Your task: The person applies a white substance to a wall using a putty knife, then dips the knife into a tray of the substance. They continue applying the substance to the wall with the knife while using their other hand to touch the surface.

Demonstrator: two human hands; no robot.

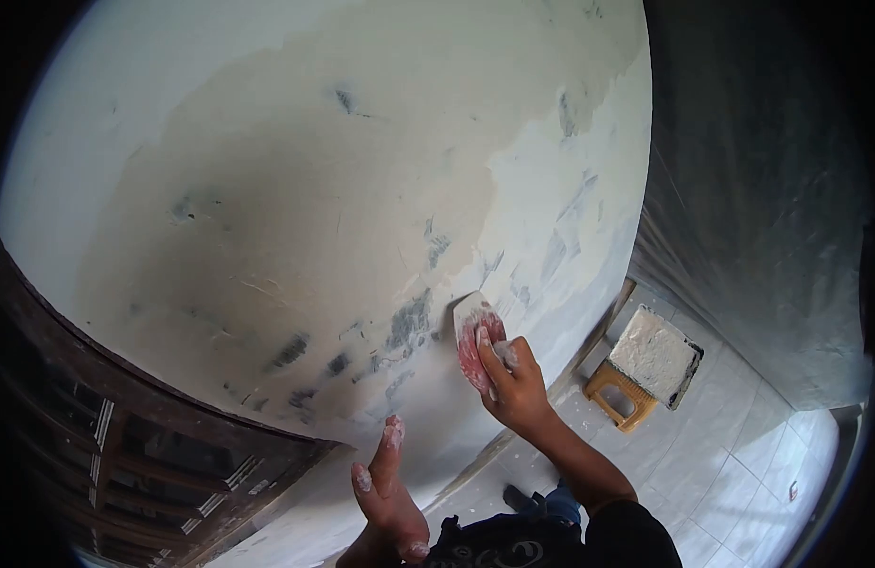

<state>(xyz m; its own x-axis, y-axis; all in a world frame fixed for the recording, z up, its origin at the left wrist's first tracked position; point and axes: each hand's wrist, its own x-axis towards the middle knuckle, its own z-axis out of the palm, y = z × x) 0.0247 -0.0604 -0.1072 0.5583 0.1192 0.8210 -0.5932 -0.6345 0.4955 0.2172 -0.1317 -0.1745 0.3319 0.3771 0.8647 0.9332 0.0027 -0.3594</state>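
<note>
My right hand [519,386] is wrapped around the handle of a plastering trowel [477,343], its reddish blade smeared with white filler. The trowel lies close against the wall [314,218], which has damp beige filler over much of it, paler areas around that and dark grey patches showing through. Below and to the left, my left hand [392,502] holds nothing. Its fingers and thumb stand apart, with white filler on the tips.
On the tiled floor [740,469] at the right, a yellow stool [619,398] bears a dark-edged tray [688,381] of white filler [650,348]. Plastic sheeting [759,246] hangs along the right. Dark wooden framing [144,473] with panes borders the wall at lower left.
</note>
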